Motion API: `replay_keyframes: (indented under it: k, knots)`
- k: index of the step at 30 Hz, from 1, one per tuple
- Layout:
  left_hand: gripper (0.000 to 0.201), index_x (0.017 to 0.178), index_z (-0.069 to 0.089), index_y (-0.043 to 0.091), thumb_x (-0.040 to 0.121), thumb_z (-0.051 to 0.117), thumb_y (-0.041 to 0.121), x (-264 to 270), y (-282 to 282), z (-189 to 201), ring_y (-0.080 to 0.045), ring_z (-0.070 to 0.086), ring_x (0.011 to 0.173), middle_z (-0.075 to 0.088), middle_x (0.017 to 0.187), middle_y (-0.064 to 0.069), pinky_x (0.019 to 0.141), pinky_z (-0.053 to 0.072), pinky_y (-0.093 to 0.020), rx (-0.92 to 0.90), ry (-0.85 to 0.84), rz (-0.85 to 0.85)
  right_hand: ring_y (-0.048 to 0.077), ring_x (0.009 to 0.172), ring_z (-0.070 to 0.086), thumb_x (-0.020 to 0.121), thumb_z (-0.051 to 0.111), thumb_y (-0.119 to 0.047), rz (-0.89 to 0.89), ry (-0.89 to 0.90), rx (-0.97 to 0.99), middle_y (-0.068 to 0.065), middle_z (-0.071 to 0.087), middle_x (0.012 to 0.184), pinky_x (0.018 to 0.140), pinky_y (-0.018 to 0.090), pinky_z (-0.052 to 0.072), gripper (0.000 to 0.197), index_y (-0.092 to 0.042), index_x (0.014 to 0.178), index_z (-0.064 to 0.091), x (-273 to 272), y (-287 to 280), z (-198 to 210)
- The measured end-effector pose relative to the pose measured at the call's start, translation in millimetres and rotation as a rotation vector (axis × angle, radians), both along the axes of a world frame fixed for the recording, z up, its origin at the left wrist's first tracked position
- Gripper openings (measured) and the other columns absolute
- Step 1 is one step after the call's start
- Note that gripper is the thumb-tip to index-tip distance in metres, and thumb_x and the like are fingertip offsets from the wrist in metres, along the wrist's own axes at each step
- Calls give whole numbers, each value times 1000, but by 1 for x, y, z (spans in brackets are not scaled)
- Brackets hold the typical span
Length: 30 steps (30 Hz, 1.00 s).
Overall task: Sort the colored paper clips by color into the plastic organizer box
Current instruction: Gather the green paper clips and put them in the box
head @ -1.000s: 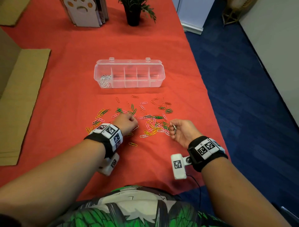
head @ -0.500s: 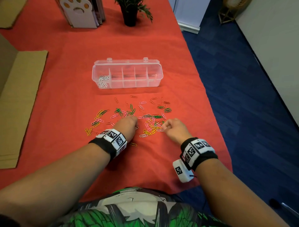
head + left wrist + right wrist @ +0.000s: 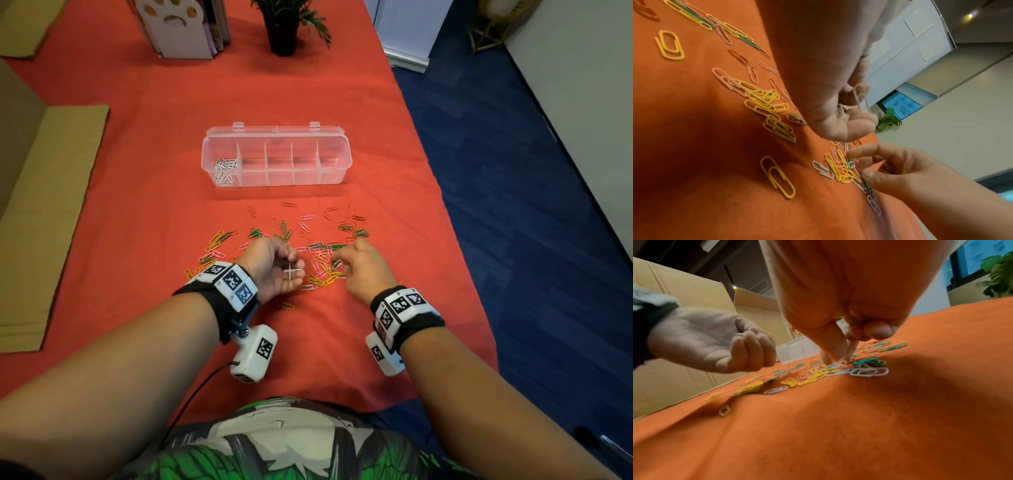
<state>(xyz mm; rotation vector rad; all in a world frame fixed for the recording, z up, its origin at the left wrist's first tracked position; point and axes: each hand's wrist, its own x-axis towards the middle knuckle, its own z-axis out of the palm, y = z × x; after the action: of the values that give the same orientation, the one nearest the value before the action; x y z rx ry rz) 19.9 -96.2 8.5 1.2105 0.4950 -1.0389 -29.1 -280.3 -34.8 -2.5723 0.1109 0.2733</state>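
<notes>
The clear plastic organizer box (image 3: 339, 171) stands open mid-table, with white clips (image 3: 224, 169) in its leftmost compartment. Loose paper clips (image 3: 284, 229) in yellow, green, pink and white are scattered on the red cloth in front of it. My left hand (image 3: 277, 270) is turned palm up just above the cloth, its fingers curled round crossed white clips (image 3: 293, 270), which also show in the left wrist view (image 3: 860, 97). My right hand (image 3: 356, 270) is palm down over the pile. Its thumb and index fingertips (image 3: 835, 356) pinch a white clip (image 3: 836, 365) that lies among the others.
A potted plant (image 3: 284, 27) and a file holder (image 3: 181, 27) stand at the back of the table. Flat cardboard (image 3: 44, 212) lies on the left. The table edge (image 3: 445, 212) drops to blue floor on the right. One yellow clip (image 3: 287, 306) lies near my left wrist.
My left hand has rolled palm up and lifted, showing white clips in it. My right hand has turned palm down and reached forward onto the pile.
</notes>
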Motion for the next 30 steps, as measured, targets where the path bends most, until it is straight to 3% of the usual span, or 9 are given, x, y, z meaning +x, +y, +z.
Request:
replay_keyframes:
  k: [6,11,15,18,20,21,23,26,30]
  knots:
    - [21,68,52,15,85,40,13,-3,-6,-1,-11,51,44,46,55,1,45,47,-17,23,57,-4,32,91,54,79,56,-12,52,33,-132,11,48,94,79,39,48,6,-13,85,57,5,0,-2]
    - [25,77,55,17,96,39,11,-7,-13,-10,-1,40,33,50,54,5,33,36,-10,70,-29,-88,23,83,54,84,52,-4,-127,50,158,10,56,90,73,30,42,12,-15,81,55,11,-9,12]
    - [21,69,58,19,85,63,31,-8,-10,-20,-7,41,45,51,58,7,45,32,-17,535,-531,-395,14,61,45,91,41,-1,-434,142,568,1,52,73,52,22,37,30,-27,84,52,3,-19,22]
    - [14,77,67,19,75,73,31,-11,-10,-23,-12,52,63,56,64,7,62,37,-21,772,-922,-683,11,53,40,93,38,0,-598,229,879,0,44,68,39,16,30,26,-17,81,53,-5,-24,24]
    - [17,85,68,17,74,71,30,-13,-11,-28,-19,59,81,63,83,-1,71,41,-25,839,-1069,-846,13,52,39,94,43,-8,-694,295,1004,2,43,67,39,19,30,21,-15,74,48,-10,-24,23]
    - [16,86,68,16,76,69,28,-14,-11,-30,-21,60,89,64,91,-4,76,42,-26,848,-1112,-903,13,51,38,93,46,-13,-688,319,944,1,43,66,41,20,30,21,-16,72,46,-11,-25,21]
    - [13,87,67,14,80,63,25,-14,-11,-33,-25,59,96,63,98,-9,81,42,-29,850,-1153,-963,18,58,44,90,53,-19,-506,342,550,2,50,70,53,25,34,20,-18,71,47,-13,-26,19]
    - [20,92,65,8,86,54,24,-16,-12,-33,-28,56,101,61,103,-14,86,40,-32,864,-1163,-1030,26,89,58,84,57,-22,-239,282,-17,12,62,92,76,28,43,11,-16,76,53,-21,-23,17]
    - [10,82,60,13,86,57,21,-13,-11,-29,-27,58,91,63,93,-11,78,40,-30,764,-1078,-871,34,107,53,84,57,-27,-116,199,-265,16,52,112,94,38,46,32,-5,107,54,-34,-12,3]
